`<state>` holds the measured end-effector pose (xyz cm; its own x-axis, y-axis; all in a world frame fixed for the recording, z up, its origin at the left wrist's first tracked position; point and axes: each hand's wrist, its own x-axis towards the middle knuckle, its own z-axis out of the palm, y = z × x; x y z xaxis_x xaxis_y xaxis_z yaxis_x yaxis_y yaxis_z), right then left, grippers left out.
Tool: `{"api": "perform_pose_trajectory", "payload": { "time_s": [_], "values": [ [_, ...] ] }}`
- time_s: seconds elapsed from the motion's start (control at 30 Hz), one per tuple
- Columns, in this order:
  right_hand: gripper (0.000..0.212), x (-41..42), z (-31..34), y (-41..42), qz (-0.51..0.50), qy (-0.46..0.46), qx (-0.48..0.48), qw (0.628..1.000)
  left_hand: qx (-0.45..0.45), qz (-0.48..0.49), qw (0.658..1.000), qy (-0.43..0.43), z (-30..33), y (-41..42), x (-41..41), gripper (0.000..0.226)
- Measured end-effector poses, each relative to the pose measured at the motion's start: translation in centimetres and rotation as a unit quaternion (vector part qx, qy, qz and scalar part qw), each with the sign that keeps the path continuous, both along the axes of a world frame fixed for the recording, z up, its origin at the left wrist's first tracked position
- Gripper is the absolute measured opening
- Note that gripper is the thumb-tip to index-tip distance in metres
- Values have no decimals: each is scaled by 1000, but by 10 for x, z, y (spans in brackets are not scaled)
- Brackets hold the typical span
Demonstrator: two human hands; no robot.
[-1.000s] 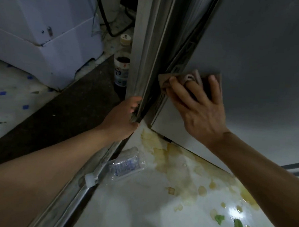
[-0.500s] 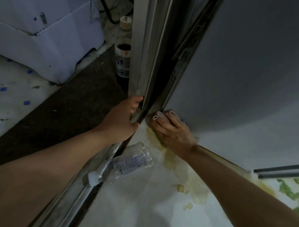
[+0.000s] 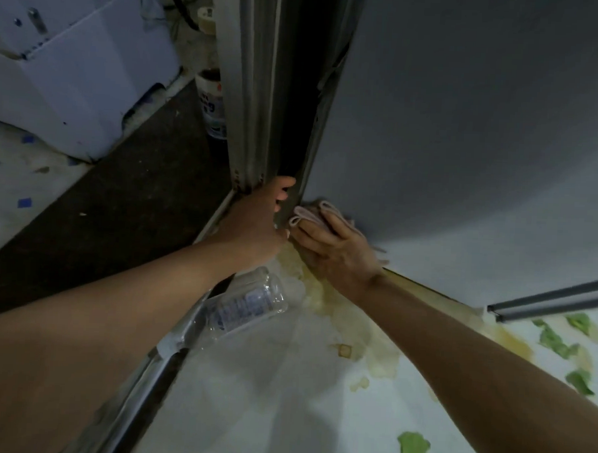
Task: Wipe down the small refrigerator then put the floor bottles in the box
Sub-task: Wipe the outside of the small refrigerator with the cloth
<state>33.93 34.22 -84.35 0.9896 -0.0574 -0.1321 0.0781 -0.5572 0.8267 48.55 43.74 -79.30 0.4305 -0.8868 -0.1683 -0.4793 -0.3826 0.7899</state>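
The pale grey side panel of the small refrigerator point(image 3: 466, 131) fills the right of the view, its bottom edge meeting the glossy white floor point(image 3: 266, 396). At the panel's lower front corner the right hand point(image 3: 334, 248) presses a folded pinkish cloth point(image 3: 308, 214) against the metal, fingers laid over the cloth and bent around its folds. Just left of it, the left hand point(image 3: 256, 224) grips the bottom end of the grey door edge point(image 3: 252, 87), fingers curled round into the dark gap between door and cabinet. The two hands nearly touch, leaving little room at that corner.

A clear plastic bottle with a white cap point(image 3: 242, 306) lies on its side on the floor below the left wrist, beside a metal floor strip point(image 3: 129, 397). A second, upright bottle with a printed label point(image 3: 212, 109) stands behind the door edge, partly hidden. Yellowish stains point(image 3: 381, 360) and green scraps point(image 3: 413, 450) spread along the refrigerator's base. To the left lie a dark mat point(image 3: 102, 224) and a white cabinet point(image 3: 74, 79).
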Motion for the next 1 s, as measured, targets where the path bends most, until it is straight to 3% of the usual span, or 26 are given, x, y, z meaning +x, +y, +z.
{"api": "perform_pose_trajectory", "payload": {
  "time_s": [0.17, 0.3, 0.4, 0.57, 0.67, 0.77, 0.87, 0.93, 1.0],
  "values": [
    [63, -57, 7, -19, -4, -1, -6, 1000, -22, 12, 1000, 7, 11, -15, -11, 70],
    [85, -130, 18, -33, -66, 107, -19, 992, -29, 24, 999, 33, 9, -21, -14, 63],
    [84, -120, 22, -27, -77, 79, -6, 994, -30, 45, 998, 42, 9, -25, -16, 54],
    [79, -50, 18, -12, 9, -50, 79, 996, -20, 66, 997, 31, 11, -30, -21, 47],
    [60, -66, 20, -21, 39, -108, 103, 988, -14, 66, 998, 10, 11, -28, -23, 51],
    [52, -138, 27, -35, -10, -51, 80, 995, -8, 79, 997, 16, 9, -25, -29, 59],
    [71, -207, 37, -40, -106, 48, 10, 993, -4, 91, 996, 24, 9, -23, -36, 67],
    [89, -231, 34, -46, -117, 135, -38, 983, -4, 99, 995, 25, 9, -23, -38, 67],
    [91, -228, 39, -46, -121, 157, -52, 979, 4, 108, 994, 21, 9, -25, -38, 68]
  ]
}}
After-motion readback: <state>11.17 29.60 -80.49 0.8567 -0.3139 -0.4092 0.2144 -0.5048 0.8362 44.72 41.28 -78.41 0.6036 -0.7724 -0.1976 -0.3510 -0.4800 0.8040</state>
